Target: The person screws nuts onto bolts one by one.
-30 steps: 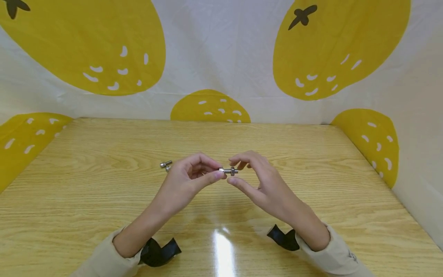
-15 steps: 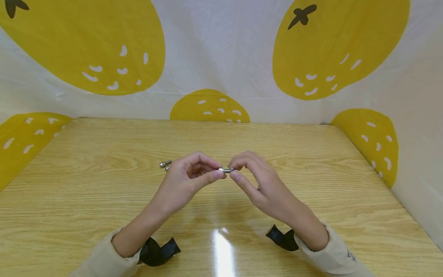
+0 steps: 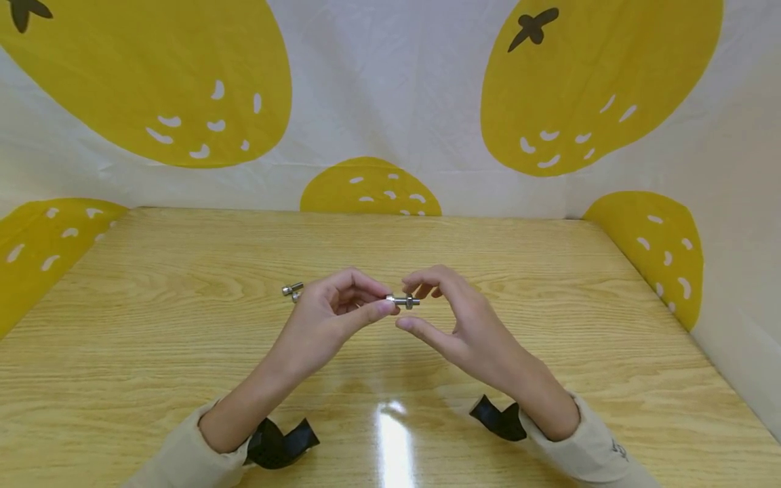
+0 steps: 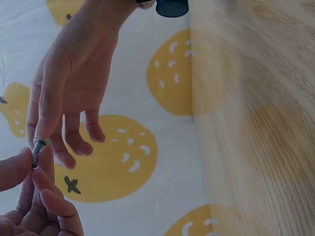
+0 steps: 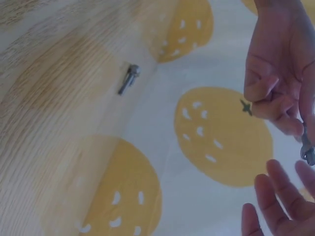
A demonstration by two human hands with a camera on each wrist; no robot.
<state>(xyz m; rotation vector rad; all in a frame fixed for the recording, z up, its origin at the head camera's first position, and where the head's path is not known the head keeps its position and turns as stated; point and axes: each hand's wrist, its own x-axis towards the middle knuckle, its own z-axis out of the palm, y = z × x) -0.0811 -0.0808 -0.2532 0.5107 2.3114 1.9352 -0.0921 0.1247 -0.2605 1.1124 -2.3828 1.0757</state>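
My left hand (image 3: 332,315) pinches a silver bolt (image 3: 399,301) by its head between thumb and fingertips, above the table. The bolt lies nearly level, its shank pointing right. A hex nut (image 3: 410,301) sits around the shank near the free end, with a bit of thread showing past it. My right hand (image 3: 470,322) is spread around that end, thumb below and fingers above, apart from the nut in the head view. From the right wrist view, the bolt with its nut (image 5: 307,151) shows beneath the left fingers.
Two more bolts (image 3: 293,289) lie on the wooden table (image 3: 183,339) behind the left hand, one partly hidden by it. A white cloth (image 3: 378,102) with yellow fruit print hangs along the back and sides. Black straps (image 3: 282,444) circle both wrists.
Half a second ago the right thumb and fingers closed on the nut; now they have parted from it, as they were one second ago. The left hand keeps its pinch on the bolt.
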